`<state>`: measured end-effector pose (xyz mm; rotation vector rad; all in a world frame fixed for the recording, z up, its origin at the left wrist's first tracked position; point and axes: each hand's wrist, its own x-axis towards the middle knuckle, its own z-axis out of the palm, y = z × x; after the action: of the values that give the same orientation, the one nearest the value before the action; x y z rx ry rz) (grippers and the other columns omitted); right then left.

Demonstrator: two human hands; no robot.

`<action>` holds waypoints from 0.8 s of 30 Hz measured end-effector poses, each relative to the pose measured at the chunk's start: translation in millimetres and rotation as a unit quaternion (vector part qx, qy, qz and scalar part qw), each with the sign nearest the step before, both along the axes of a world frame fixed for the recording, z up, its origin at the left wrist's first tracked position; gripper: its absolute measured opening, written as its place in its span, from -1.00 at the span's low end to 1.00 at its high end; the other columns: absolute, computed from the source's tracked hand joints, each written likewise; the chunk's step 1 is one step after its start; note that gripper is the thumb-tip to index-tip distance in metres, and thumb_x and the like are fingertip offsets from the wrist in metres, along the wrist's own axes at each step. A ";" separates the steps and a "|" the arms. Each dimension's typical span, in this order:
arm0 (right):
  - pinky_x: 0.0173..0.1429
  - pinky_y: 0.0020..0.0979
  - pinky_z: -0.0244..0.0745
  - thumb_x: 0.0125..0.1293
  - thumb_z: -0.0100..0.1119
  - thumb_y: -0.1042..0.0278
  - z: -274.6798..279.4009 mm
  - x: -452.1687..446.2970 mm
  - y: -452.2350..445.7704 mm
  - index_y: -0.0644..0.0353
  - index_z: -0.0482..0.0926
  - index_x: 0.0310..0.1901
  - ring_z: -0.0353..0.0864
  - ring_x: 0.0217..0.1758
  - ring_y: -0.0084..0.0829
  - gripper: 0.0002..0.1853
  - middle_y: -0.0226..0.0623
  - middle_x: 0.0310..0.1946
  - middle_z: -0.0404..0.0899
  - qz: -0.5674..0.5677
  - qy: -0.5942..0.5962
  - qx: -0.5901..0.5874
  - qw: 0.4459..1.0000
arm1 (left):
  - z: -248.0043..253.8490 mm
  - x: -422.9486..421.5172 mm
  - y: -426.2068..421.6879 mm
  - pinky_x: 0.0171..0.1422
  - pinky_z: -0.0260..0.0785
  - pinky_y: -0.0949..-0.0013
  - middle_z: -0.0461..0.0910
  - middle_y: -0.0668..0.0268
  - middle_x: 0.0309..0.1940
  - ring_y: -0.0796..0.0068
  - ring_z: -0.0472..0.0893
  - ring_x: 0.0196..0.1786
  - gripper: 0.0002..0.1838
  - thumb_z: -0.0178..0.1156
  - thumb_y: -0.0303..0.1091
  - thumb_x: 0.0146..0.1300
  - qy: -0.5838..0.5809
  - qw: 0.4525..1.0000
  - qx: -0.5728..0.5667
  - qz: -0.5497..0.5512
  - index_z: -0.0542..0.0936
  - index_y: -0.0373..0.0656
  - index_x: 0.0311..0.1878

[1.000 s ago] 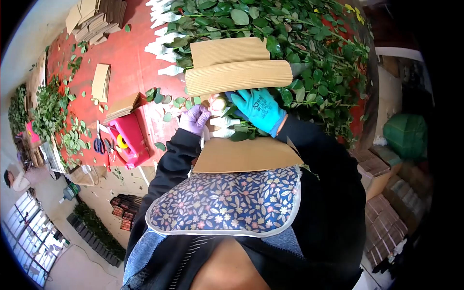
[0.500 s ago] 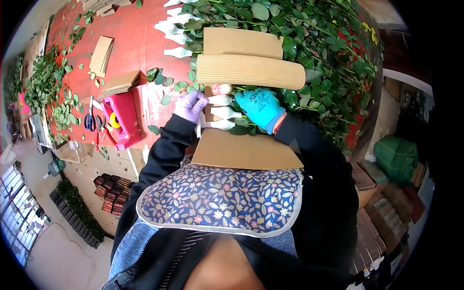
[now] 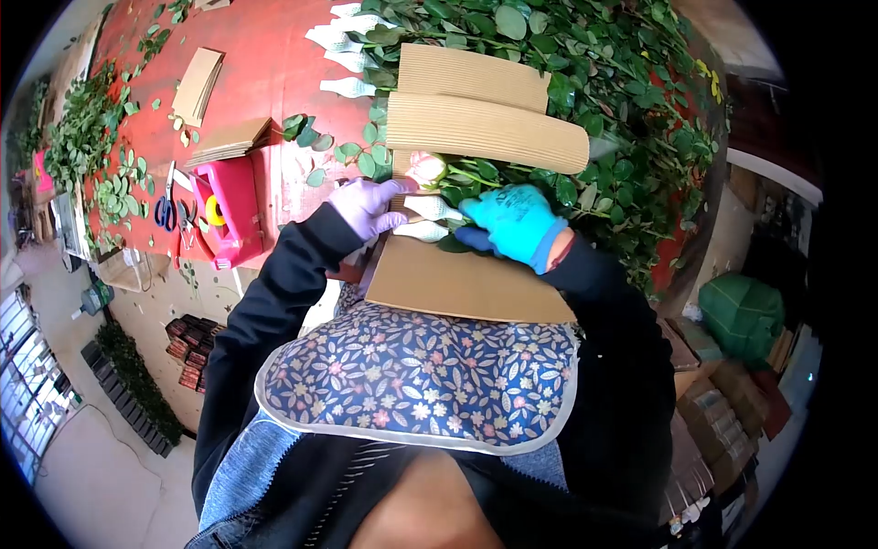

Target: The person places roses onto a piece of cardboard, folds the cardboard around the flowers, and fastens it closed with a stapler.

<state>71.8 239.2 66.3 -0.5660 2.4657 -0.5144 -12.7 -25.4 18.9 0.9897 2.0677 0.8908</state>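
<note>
My left hand [image 3: 368, 207], in a lilac glove, has thumb and forefinger spread beside the tip of a white-netted rose bud [image 3: 432, 209]. My right hand [image 3: 517, 222], in a bright blue glove with dark fingertips, is closed at the base of that rose. Another netted bud [image 3: 419, 231] lies just below, and a bare pale pink rose [image 3: 426, 170] sits above the left fingertips. These flowers rest between a flat cardboard sheet [image 3: 466, 282] near my apron and a strip of corrugated cardboard [image 3: 485, 131] farther off.
Leafy rose stems [image 3: 613, 101] cover the table's right side, with netted buds [image 3: 347, 62] at the far edge. On the red table [image 3: 265, 64] at left are a pink box [image 3: 236, 215], scissors [image 3: 166, 210], pliers [image 3: 187, 224] and stacked cardboard pieces [image 3: 229, 140].
My left hand has gone from closed to spread beside the netted buds. More of the pink rose shows, and one fewer netted bud is visible near my hands. The view has shifted slightly.
</note>
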 end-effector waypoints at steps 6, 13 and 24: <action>-0.40 -0.07 0.52 0.35 0.07 0.17 -31.7 9.7 -11.6 0.11 0.63 -0.32 0.69 -0.47 -0.18 -0.76 -0.23 -0.52 0.65 0.007 0.025 0.055 0.998 | -17.7 0.0 14.4 -0.36 0.44 0.20 0.57 0.24 -0.47 0.17 0.62 -0.38 -0.88 0.24 -0.27 0.24 0.202 0.970 -0.017 -0.131 0.58 -0.02 -0.19; -0.39 -0.08 0.55 0.28 0.07 0.26 -29.8 9.6 -10.0 0.11 0.62 -0.32 0.70 -0.46 -0.18 -0.83 -0.19 -0.52 0.65 -0.018 0.051 0.043 0.998 | -21.8 1.8 -12.2 -0.28 0.47 0.19 0.57 0.24 -0.41 0.13 0.61 -0.32 -0.89 0.21 -0.38 0.14 0.248 0.963 -0.021 -0.100 0.58 -0.02 -0.24; -0.38 -0.04 0.53 0.35 0.08 0.13 -26.3 6.5 -7.1 0.10 0.57 -0.31 0.70 -0.44 -0.13 -0.77 -0.19 -0.52 0.64 -0.034 0.027 0.055 0.998 | 1.0 101.3 -220.2 -0.36 0.47 0.08 0.48 0.15 -0.67 0.06 0.61 -0.48 -0.83 0.23 -0.31 0.10 0.129 0.960 -0.245 0.032 0.54 -0.07 -0.58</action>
<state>78.3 232.0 40.0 -0.4584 2.5548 -0.3908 88.6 -245.6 19.9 0.7977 2.3873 0.2531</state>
